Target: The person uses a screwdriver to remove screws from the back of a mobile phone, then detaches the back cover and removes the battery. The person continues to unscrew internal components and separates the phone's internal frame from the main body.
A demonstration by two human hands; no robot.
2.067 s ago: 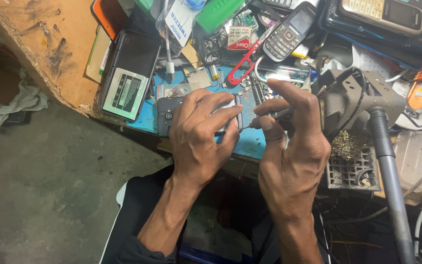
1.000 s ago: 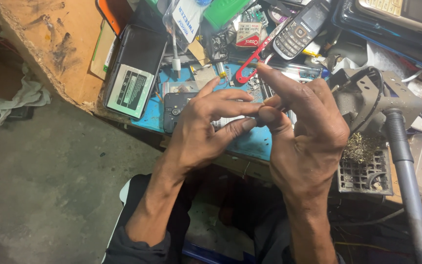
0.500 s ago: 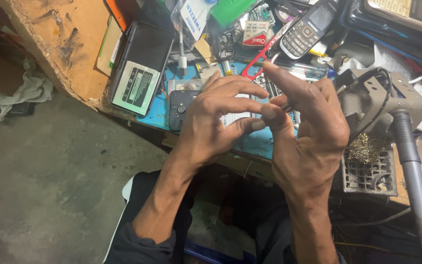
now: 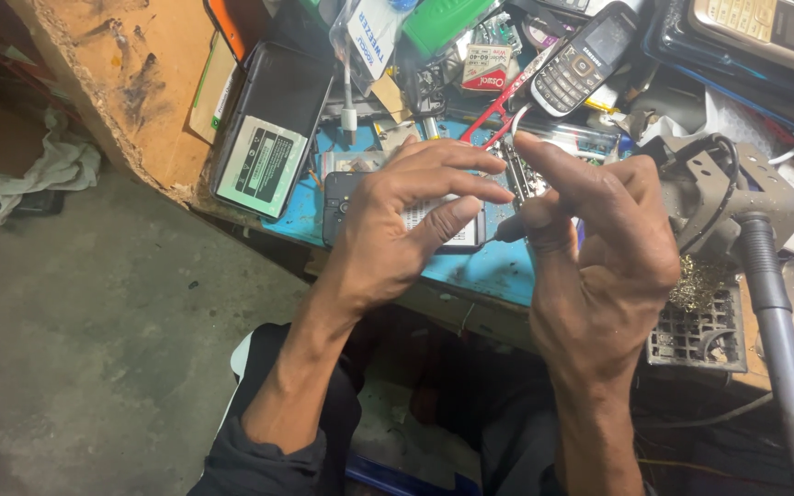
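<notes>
A dark phone is steadied under the left hand; a thin tool is pinched by the right hand beside it. Fine, steady tip placement is judged needed next.

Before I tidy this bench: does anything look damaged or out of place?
Yes. The bench edge is chipped and ragged, a rag lies crumpled on the floor, and the phone under the left hand lies opened up.
</notes>
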